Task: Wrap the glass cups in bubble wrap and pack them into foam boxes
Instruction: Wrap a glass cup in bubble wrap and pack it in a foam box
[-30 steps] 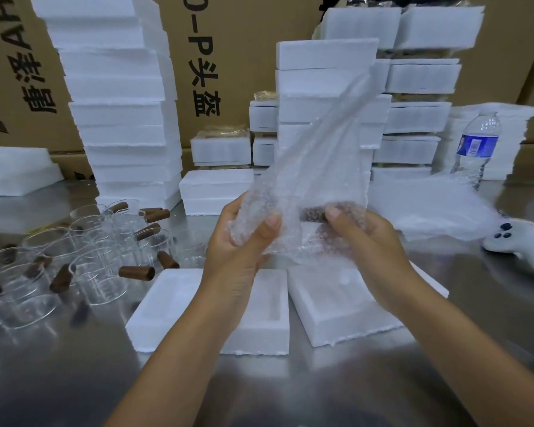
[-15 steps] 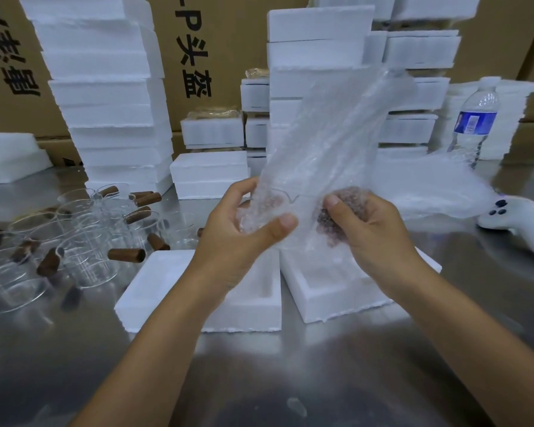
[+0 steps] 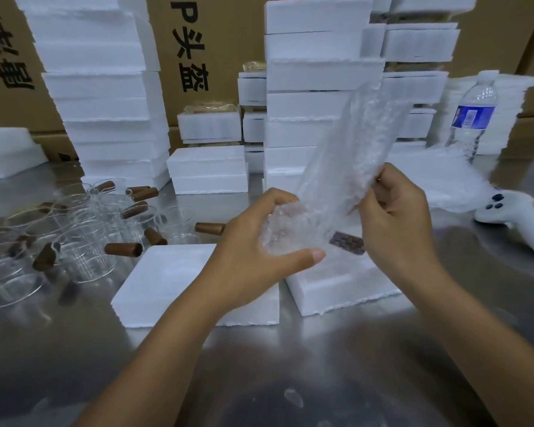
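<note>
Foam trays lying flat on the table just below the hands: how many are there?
2. One foam tray lies below the left hand, next to the loose glass cups; the other foam tray lies to its right, below the bubble wrap. The foam stacks behind may hide more.

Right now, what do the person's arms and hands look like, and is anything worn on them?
The left arm and right arm are bare to the frame edge, no sleeves. The left hand and right hand show no gloves, ring or watch.

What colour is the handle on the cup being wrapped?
Dark brown handle, seen through the bubble wrap; head view.
</note>
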`<move>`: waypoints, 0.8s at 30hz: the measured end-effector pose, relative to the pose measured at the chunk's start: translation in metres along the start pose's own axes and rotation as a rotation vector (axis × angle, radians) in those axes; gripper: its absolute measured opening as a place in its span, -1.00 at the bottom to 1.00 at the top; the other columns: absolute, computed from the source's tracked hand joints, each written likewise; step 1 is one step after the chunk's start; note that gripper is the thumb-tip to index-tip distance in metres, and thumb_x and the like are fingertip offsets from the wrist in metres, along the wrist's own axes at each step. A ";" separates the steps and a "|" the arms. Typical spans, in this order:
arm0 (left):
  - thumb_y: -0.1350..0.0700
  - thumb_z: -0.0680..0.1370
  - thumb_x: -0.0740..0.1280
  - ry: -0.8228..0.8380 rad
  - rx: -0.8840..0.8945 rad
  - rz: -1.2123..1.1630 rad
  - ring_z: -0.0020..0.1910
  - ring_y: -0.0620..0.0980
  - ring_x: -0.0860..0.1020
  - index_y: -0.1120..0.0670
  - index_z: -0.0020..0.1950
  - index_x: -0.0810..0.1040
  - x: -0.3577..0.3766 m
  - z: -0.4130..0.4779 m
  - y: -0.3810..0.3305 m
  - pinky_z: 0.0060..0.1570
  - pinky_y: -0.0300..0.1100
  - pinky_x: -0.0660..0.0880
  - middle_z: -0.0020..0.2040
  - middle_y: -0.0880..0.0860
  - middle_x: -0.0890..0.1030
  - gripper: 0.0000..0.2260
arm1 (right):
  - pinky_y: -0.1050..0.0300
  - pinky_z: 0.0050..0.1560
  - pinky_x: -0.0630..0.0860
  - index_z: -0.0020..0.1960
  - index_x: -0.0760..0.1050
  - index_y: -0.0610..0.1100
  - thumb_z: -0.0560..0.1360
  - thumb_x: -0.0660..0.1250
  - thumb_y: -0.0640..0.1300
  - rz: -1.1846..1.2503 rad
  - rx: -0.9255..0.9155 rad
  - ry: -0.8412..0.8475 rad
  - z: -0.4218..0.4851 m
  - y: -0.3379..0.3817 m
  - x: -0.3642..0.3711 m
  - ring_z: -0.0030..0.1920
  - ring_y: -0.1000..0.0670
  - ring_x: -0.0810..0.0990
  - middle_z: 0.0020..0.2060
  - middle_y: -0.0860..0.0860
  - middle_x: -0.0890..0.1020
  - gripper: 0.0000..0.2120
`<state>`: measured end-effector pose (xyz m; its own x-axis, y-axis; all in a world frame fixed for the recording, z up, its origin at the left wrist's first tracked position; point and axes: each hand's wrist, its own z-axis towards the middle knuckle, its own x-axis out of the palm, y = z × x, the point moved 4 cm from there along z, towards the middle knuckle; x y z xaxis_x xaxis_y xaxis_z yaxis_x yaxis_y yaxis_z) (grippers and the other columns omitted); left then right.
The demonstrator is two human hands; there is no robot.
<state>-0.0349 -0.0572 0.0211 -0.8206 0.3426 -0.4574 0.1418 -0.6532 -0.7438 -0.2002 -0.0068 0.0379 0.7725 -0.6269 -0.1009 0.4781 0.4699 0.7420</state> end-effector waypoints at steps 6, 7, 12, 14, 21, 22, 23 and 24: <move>-0.17 0.33 0.48 0.043 0.075 0.133 0.03 -0.24 0.50 -0.24 0.07 0.42 0.011 -0.001 -0.004 -0.12 -0.42 0.42 0.01 -0.23 0.53 -0.62 | 0.31 -0.47 0.44 -0.34 0.57 0.09 0.33 0.38 -0.44 0.019 0.020 0.130 -0.007 0.003 0.006 -0.39 0.19 0.55 -0.42 0.16 0.60 -0.60; -0.17 0.32 0.47 0.031 0.081 0.143 0.01 -0.23 0.51 -0.25 0.08 0.40 0.011 -0.001 -0.004 -0.12 -0.37 0.45 0.01 -0.23 0.54 -0.60 | 0.26 -0.39 0.50 -0.31 0.58 0.13 0.35 0.37 -0.44 0.007 0.017 0.187 -0.009 0.004 0.009 -0.32 0.18 0.58 -0.36 0.16 0.62 -0.57; -0.24 0.26 0.45 -0.066 0.052 0.041 0.01 -0.41 0.49 -0.46 0.09 0.10 0.007 0.000 -0.006 -0.17 -0.54 0.44 0.02 -0.45 0.45 -0.40 | 0.26 -0.09 0.49 -0.18 0.52 0.17 0.51 0.13 -0.13 0.033 -0.013 0.337 -0.015 0.009 0.020 -0.07 0.12 0.54 -0.13 0.10 0.54 -0.73; -0.26 0.27 0.44 -0.096 0.061 0.038 0.00 -0.44 0.49 -0.53 0.11 0.02 0.004 0.000 -0.007 -0.16 -0.57 0.42 0.01 -0.43 0.47 -0.34 | 0.28 -0.04 0.41 -0.21 0.49 0.16 0.53 0.06 -0.07 0.007 -0.013 0.358 -0.016 0.009 0.021 -0.04 0.10 0.49 -0.15 0.15 0.49 -0.71; -0.18 0.34 0.43 -0.114 0.094 0.145 0.03 -0.24 0.50 -0.27 0.16 0.37 0.005 0.000 0.000 -0.07 -0.43 0.43 0.08 -0.18 0.52 -0.56 | 0.04 -0.05 0.42 -0.16 0.48 0.05 0.52 0.10 -0.08 -0.081 -0.093 0.362 -0.012 0.009 0.017 -0.04 -0.03 0.49 -0.16 0.12 0.48 -0.81; -0.18 0.33 0.44 -0.126 0.087 0.149 0.02 -0.25 0.49 -0.25 0.14 0.39 0.004 0.000 0.002 -0.09 -0.46 0.41 0.06 -0.17 0.52 -0.57 | 0.07 -0.08 0.40 -0.13 0.50 -0.01 0.53 0.12 -0.02 -0.082 -0.126 0.335 -0.011 0.011 0.014 -0.09 0.00 0.49 -0.18 0.12 0.49 -0.80; -0.19 0.32 0.44 -0.135 0.079 0.157 0.00 -0.26 0.48 -0.23 0.11 0.40 0.002 0.000 0.003 -0.12 -0.49 0.38 0.04 -0.17 0.51 -0.58 | 0.08 -0.08 0.40 -0.10 0.51 -0.05 0.54 0.12 0.08 -0.092 -0.164 0.312 -0.011 0.013 0.012 -0.10 0.01 0.49 -0.19 0.13 0.50 -0.73; -0.20 0.31 0.44 -0.142 0.073 0.167 -0.02 -0.29 0.47 -0.23 0.08 0.40 0.000 0.000 0.004 -0.14 -0.52 0.36 0.02 -0.17 0.50 -0.59 | 0.09 -0.05 0.42 -0.06 0.50 -0.05 0.52 0.12 0.20 -0.105 -0.194 0.300 -0.012 0.015 0.011 -0.09 0.01 0.51 -0.17 0.15 0.52 -0.65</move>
<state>-0.0348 -0.0601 0.0180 -0.8595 0.1307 -0.4941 0.2461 -0.7415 -0.6242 -0.1797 0.0009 0.0404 0.7896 -0.4812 -0.3808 0.6092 0.5399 0.5809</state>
